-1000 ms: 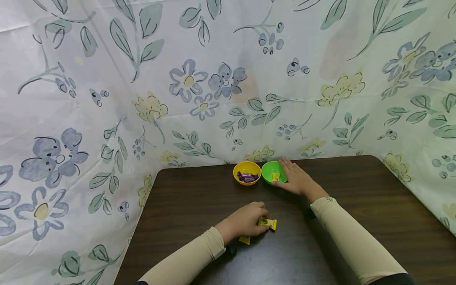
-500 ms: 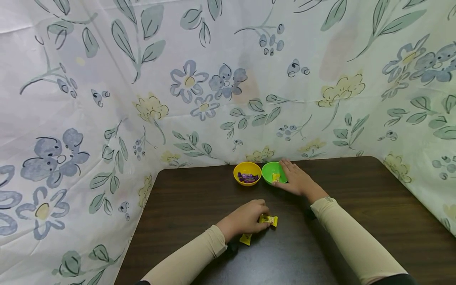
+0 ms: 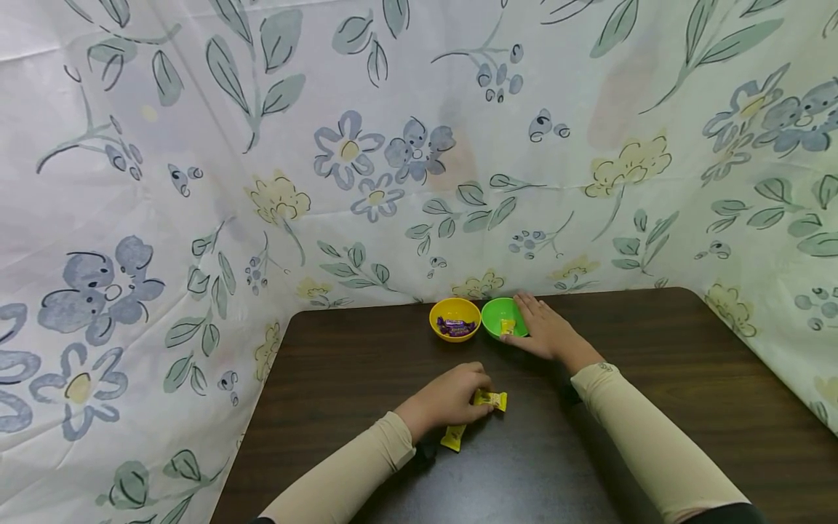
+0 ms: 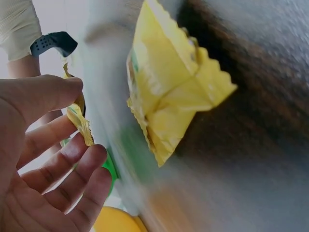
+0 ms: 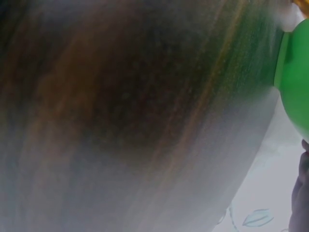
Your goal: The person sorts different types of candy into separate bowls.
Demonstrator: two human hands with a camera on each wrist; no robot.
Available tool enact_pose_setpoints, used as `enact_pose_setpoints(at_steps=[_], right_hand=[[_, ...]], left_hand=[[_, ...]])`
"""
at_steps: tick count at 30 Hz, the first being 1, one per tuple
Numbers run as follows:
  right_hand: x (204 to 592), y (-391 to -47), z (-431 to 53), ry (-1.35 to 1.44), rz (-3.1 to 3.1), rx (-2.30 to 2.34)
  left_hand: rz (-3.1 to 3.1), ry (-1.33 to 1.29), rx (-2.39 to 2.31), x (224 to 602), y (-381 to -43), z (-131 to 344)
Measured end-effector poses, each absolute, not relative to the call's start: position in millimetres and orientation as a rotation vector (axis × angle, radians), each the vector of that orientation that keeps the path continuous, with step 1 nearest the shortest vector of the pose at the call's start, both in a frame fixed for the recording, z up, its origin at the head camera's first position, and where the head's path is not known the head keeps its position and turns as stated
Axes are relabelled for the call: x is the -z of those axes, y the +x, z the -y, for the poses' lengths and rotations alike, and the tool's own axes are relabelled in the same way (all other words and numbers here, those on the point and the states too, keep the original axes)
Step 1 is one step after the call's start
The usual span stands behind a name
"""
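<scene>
In the head view my left hand (image 3: 448, 398) pinches a yellow-wrapped candy (image 3: 495, 400) low over the dark table. The left wrist view shows that candy (image 4: 79, 123) between thumb and fingertips. A second yellow candy (image 4: 169, 89) lies on the table beneath the hand, partly covered by it from above. My right hand (image 3: 551, 333) rests against the right side of a green bowl (image 3: 492, 318), fingers extended along the rim and thumb at its near edge. Inside this bowl sits a yellow candy (image 3: 507, 327). In the right wrist view, fingertips (image 5: 304, 174) touch the bowl's outside.
A yellow bowl (image 3: 435, 320) holding purple-wrapped candies (image 3: 456, 327) stands directly left of the green one. Both are near the back edge of the brown wooden table (image 3: 353, 349). Floral cloth (image 3: 406, 247) hangs behind and along the sides.
My left hand, pinching the candy, has shifted slightly up toward the bowls, showing more of the second candy below it. The right hand and both bowls have stayed in place.
</scene>
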State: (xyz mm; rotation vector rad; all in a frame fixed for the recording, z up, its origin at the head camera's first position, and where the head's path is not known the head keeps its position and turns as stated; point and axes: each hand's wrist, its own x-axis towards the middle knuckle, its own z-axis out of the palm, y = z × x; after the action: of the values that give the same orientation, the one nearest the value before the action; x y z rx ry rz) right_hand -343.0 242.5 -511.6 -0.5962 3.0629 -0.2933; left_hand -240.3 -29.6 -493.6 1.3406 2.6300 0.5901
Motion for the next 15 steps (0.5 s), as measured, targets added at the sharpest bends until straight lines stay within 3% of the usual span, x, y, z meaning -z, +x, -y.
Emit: enact_pose_setpoints(at_steps=[15], right_hand=[[510.8,-343.4,-241.2,-0.601,-3.064,0.261]], left_hand=[[-2.62,1.272,-0.647,492.4,-242.7,34.9]])
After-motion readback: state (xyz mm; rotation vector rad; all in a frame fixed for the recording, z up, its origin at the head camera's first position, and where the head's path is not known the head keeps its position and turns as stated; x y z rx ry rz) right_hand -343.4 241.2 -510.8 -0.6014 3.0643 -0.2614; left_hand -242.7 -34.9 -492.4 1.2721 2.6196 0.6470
